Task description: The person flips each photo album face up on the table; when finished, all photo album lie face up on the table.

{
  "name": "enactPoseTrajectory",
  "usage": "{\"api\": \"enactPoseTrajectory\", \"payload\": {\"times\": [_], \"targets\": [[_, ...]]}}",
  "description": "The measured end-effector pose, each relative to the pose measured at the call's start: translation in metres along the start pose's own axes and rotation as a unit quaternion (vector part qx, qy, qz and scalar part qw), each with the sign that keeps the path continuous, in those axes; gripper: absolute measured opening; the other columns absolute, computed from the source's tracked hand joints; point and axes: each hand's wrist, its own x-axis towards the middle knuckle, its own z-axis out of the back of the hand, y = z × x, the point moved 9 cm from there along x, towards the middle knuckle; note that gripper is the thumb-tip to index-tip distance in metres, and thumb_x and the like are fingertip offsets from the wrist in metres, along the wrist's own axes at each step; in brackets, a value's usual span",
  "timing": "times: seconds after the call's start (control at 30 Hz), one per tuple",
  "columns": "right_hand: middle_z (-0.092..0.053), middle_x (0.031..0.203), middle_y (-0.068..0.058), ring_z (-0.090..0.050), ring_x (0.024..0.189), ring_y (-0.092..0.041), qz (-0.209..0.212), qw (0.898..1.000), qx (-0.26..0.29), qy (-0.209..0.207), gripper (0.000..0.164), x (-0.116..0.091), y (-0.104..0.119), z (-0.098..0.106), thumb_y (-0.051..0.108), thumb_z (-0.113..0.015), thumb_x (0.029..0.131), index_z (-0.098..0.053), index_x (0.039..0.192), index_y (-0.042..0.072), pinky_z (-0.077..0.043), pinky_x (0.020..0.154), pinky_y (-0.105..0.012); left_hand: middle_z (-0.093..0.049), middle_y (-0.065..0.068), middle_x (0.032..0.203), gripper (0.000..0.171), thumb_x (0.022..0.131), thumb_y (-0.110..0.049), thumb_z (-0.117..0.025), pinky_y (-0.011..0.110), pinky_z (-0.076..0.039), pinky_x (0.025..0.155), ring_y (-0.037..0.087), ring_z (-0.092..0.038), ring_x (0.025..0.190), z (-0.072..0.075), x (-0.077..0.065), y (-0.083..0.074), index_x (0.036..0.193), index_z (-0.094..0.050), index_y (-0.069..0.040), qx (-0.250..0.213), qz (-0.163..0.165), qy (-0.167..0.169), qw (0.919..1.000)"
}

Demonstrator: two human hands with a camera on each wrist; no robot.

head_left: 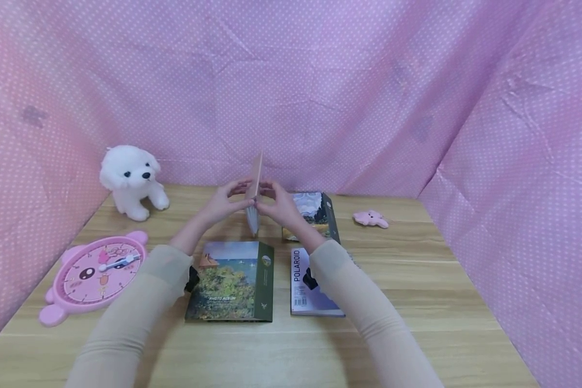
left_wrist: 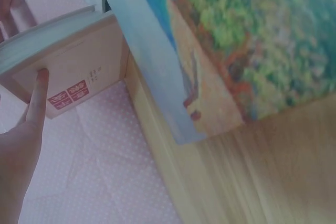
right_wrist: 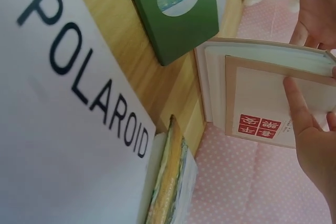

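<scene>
From where I stand, the left hand [head_left: 225,203] grasps the book [head_left: 254,189] on its left face; the book is held upright on edge near the middle of the worktop [head_left: 417,302], its page block showing between the covers; the right hand [head_left: 280,205] grasps the opposite face, fingers on the cover. Handling, by judgement: moderate weight, stiff boards, loose inner leaves that may fan; cover probably matt and not slippery; corners likely to dent if dropped. Grip points: flat of both covers, near mid-height, with even pressure from each side. Surface, left to right: pink clock [head_left: 94,277], face up; white plush dog [head_left: 131,183], behind it, near the back cloth; photo album [head_left: 228,285], lying flat nearer the person; POLAROID-marked item [head_left: 320,305], flat, partly under the right sleeve; second album [head_left: 315,207], flat, behind that item; small pink plush [head_left: 370,218], apart at far right. The worktop is wood-grained and looks smooth; pink dotted cloth [head_left: 291,97] encloses the back and both sides, with creases throughout.
</scene>
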Motion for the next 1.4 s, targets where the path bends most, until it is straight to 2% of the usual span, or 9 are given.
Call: {"api": "enactPoseTrajectory", "payload": {"times": [0.13, 0.27, 0.37, 0.63, 0.93, 1.1, 1.17, 1.27, 1.4], "targets": [[-0.044, 0.14, -0.01, -0.049, 0.125, -0.034, -0.024, 0.999, 0.03, 0.024, 0.062, -0.001, -0.009, -0.007, 0.02, -0.068, 0.087, -0.035, 0.139, 0.014, -0.057, 0.079, -0.03, -0.041, 0.014, 0.145, 0.068, 0.088, -0.036, -0.067, 0.056, -0.039, 0.102, 0.035, -0.037, 0.133, 0.004, 0.001, 0.003, 0.146, -0.036, -0.022, 0.001, 0.019, -0.001, 0.9998], [-0.043, 0.141, -0.013, -0.052, 0.121, -0.037, -0.024, 0.998, 0.034, 0.042, 0.062, 0.001, -0.016, -0.013, 0.017, -0.069, 0.087, -0.035, 0.139, 0.016, -0.058, 0.078, -0.03, -0.039, 0.014, 0.146, 0.068, 0.086, -0.039, -0.067, 0.051, -0.047, 0.096, 0.034, -0.04, 0.13, 0.008, 0.0, 0.003, 0.145, -0.038, -0.023, 0.004, 0.035, -0.011, 0.9993], [-0.043, 0.141, -0.014, -0.055, 0.118, -0.037, -0.017, 0.998, 0.013, 0.054, 0.062, 0.001, -0.017, -0.016, 0.019, -0.068, 0.088, -0.035, 0.139, 0.018, -0.058, 0.078, -0.031, -0.039, 0.013, 0.145, 0.067, 0.086, -0.041, -0.068, 0.049, -0.049, 0.094, 0.033, -0.041, 0.128, 0.011, 0.0, 0.002, 0.144, -0.04, -0.023, 0.017, 0.047, -0.015, 0.9986], [-0.044, 0.141, -0.016, -0.053, 0.12, -0.034, -0.02, 0.992, -0.061, 0.112, 0.066, -0.001, -0.026, -0.025, 0.026, -0.067, 0.089, -0.032, 0.144, 0.021, -0.052, 0.091, -0.036, -0.045, 0.017, 0.139, 0.066, 0.084, -0.04, -0.07, 0.048, -0.05, 0.091, 0.033, -0.045, 0.125, 0.021, 0.001, 0.005, 0.141, -0.044, -0.018, 0.048, 0.06, -0.018, 0.9969], [-0.043, 0.141, -0.02, -0.048, 0.124, -0.037, -0.043, 0.984, -0.101, 0.142, 0.064, -0.001, -0.038, -0.03, 0.021, -0.065, 0.091, -0.031, 0.145, 0.019, -0.046, 0.1, -0.044, -0.042, 0.022, 0.142, 0.066, 0.086, -0.031, -0.07, 0.049, -0.047, 0.097, 0.038, -0.044, 0.128, 0.025, -0.004, 0.017, 0.143, -0.041, -0.013, -0.013, 0.063, -0.006, 0.9979], [-0.039, 0.146, -0.017, -0.045, 0.128, -0.035, -0.072, 0.976, -0.124, 0.161, 0.068, -0.004, -0.049, -0.031, 0.023, -0.066, 0.09, -0.028, 0.147, 0.024, -0.044, 0.101, -0.047, -0.041, 0.023, 0.142, 0.065, 0.088, -0.026, -0.068, 0.045, -0.049, 0.094, 0.038, -0.046, 0.125, 0.028, -0.01, 0.028, 0.144, -0.038, -0.011, -0.054, 0.071, -0.005, 0.996], [-0.038, 0.147, -0.016, -0.043, 0.13, -0.034, -0.085, 0.974, -0.121, 0.17, 0.07, -0.006, -0.052, -0.03, 0.024, -0.065, 0.09, -0.026, 0.148, 0.026, -0.046, 0.098, -0.046, -0.039, 0.022, 0.143, 0.065, 0.089, -0.023, -0.067, 0.044, -0.05, 0.094, 0.039, -0.046, 0.125, 0.029, -0.014, 0.027, 0.144, -0.037, -0.01, -0.059, 0.078, 0.0, 0.9952], [-0.04, 0.145, -0.017, -0.044, 0.13, -0.033, -0.1, 0.972, -0.111, 0.18, 0.07, -0.006, -0.055, -0.03, 0.024, -0.064, 0.091, -0.025, 0.149, 0.027, -0.048, 0.093, -0.042, -0.038, 0.019, 0.145, 0.066, 0.088, -0.025, -0.067, 0.04, -0.051, 0.093, 0.037, -0.046, 0.126, 0.03, -0.015, 0.035, 0.145, -0.037, -0.011, -0.059, 0.086, 0.008, 0.9945], [-0.044, 0.142, -0.018, -0.046, 0.128, -0.033, -0.104, 0.97, -0.117, 0.188, 0.07, -0.006, -0.057, -0.031, 0.023, -0.064, 0.091, -0.025, 0.149, 0.027, -0.046, 0.097, -0.043, -0.039, 0.018, 0.146, 0.068, 0.088, -0.029, -0.068, 0.037, -0.051, 0.092, 0.035, -0.046, 0.126, 0.033, -0.016, 0.049, 0.145, -0.036, -0.012, -0.055, 0.092, 0.011, 0.9941]]}}
